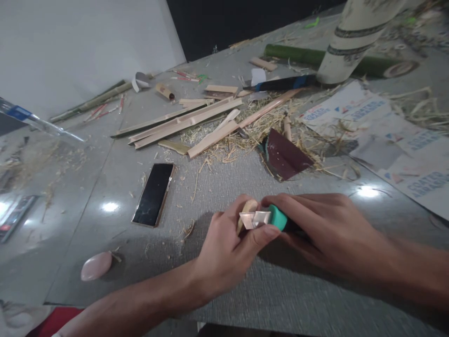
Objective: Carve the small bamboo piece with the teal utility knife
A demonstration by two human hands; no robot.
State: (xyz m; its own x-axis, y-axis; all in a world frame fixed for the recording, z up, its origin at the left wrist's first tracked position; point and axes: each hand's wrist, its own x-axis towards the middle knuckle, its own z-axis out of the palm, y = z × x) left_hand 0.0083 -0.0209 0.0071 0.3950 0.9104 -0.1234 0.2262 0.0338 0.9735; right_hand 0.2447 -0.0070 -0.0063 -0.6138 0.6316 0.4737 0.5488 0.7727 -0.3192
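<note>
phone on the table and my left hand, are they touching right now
Apart. The head view shows it: a strip of bare grey table lies plainly between the phone and your left hand.

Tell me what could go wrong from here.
The flat, shiny silver metal piece by the teal rounded piece sits right at the left hand, so a slip might nick it. The black rectangular phone with a gold-coloured edge lies to the left of that hand; a stray sweep could knock it.
</note>
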